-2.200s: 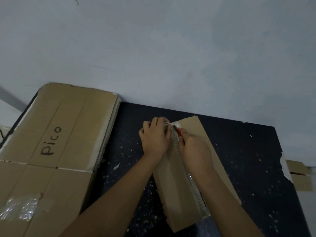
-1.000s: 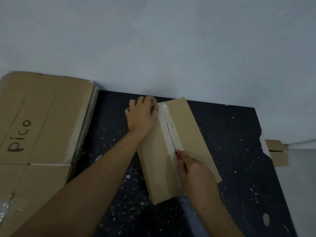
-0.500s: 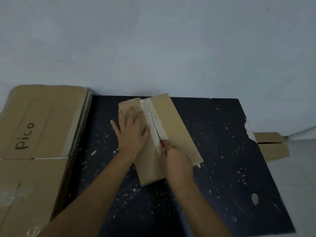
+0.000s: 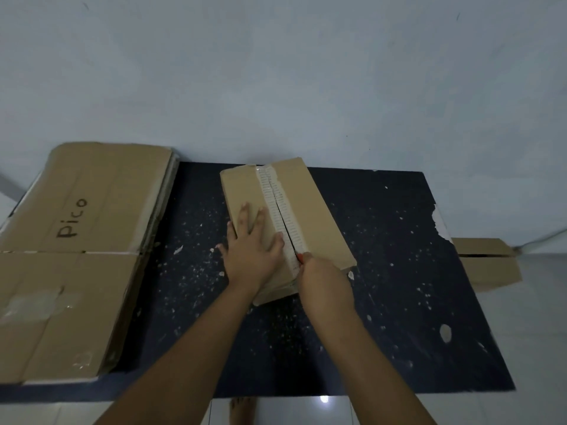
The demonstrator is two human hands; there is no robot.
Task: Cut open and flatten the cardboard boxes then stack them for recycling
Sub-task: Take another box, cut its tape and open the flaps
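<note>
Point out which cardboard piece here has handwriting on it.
The big flattened cardboard at the mat's left, marked "Pico". The taped box under the hands and the small piece off the mat's right edge show none.

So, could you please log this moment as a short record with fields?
surface: dark speckled mat
box being cut: narrow cardboard box, taped seam slit most of its length
left hand: pressed flat on box
right hand: grip on red-handled cutter at seam's near end
flattened stack: left of mat, marked "Pico"
</note>
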